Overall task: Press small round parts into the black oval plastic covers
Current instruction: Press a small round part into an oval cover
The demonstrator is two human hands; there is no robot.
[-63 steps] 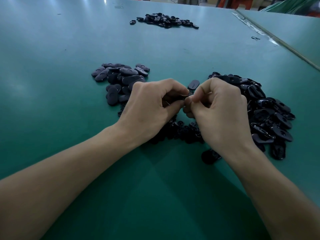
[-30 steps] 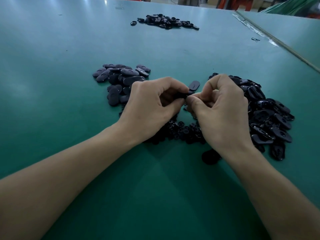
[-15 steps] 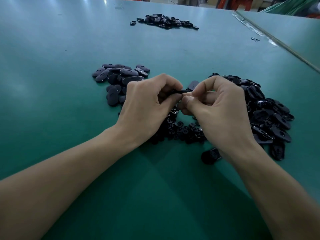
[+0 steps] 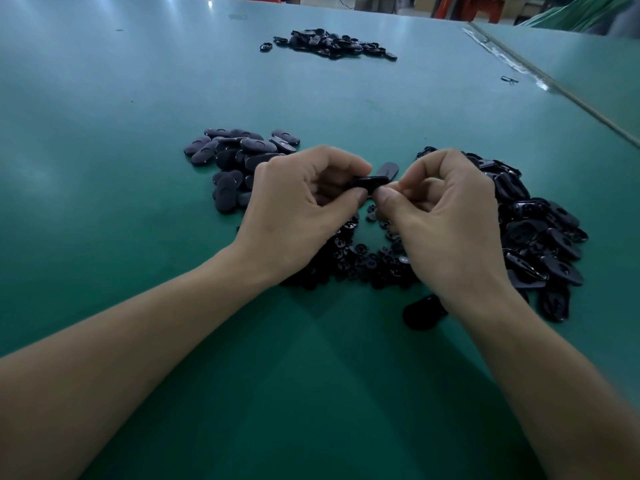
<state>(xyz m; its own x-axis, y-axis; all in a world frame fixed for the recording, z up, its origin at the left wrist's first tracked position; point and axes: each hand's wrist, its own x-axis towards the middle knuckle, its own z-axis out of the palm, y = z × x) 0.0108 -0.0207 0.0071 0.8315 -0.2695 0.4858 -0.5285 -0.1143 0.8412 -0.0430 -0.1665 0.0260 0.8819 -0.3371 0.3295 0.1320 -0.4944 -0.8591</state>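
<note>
Where black covers (image 4: 540, 233) lie heaped, the green table (image 4: 104, 202) shines.

The table (image 4: 104, 220) lies bare along its left edge and across its near edge, giving free passage there. Toward the middle three obstacles crowd together: the left heap of covers (image 4: 239, 161), the right heap of covers (image 4: 543, 237) and, between them, the small round parts (image 4: 363, 263). Above these the left hand (image 4: 298, 206) and right hand (image 4: 446, 216) pinch the held cover (image 4: 369, 183), closing that gap. A lone cover (image 4: 420, 311) lies nearer. A wide open band runs before the far pile (image 4: 329, 43).
</note>
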